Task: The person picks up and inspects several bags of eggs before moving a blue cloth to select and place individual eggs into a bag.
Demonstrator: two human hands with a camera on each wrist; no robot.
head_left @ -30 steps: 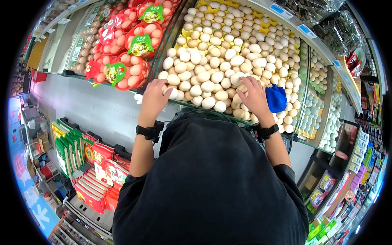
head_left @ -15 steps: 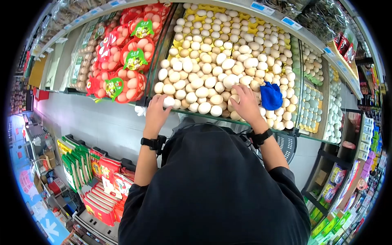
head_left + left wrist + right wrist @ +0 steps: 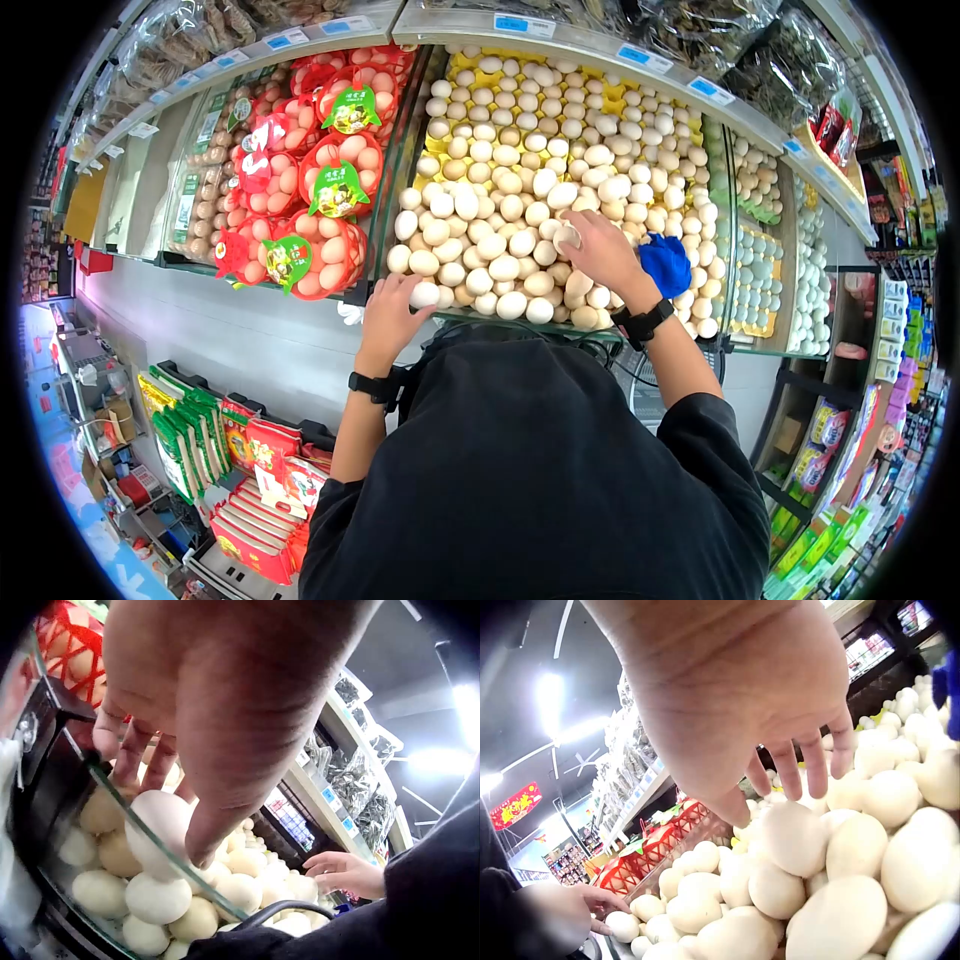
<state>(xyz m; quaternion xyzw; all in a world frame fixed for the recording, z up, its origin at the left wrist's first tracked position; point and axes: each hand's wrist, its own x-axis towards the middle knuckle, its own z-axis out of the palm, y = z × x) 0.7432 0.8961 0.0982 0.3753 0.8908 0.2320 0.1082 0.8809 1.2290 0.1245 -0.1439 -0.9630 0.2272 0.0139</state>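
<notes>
At the front left corner of the glass-edged egg bin, my left hand (image 3: pixel 388 318) has its thumb and fingers round a white egg (image 3: pixel 161 829), close to loose eggs below. In the left wrist view the thumb lies along one side of that egg, fingers behind. My right hand (image 3: pixel 603 252) is over the heap of eggs (image 3: pixel 495 245) near the middle. In the right wrist view its fingers reach down fairly straight, fingertips right at the top of a pale egg (image 3: pixel 795 838). The thumb stands to that egg's left. A blue cloth (image 3: pixel 666 265) lies on the eggs beside the right hand.
Red net bags of eggs (image 3: pixel 338 180) stand left of the bin. Yellow egg trays (image 3: pixel 460 62) hold rows at the back; bluish eggs (image 3: pixel 760 280) lie at right. A shelf (image 3: pixel 590 45) runs above the bin. Red packages (image 3: pixel 255 525) stand behind left.
My right hand has shifted left over the heap, farther from the blue cloth. My left hand stays at the front corner by the same white egg. The head view has shifted.
</notes>
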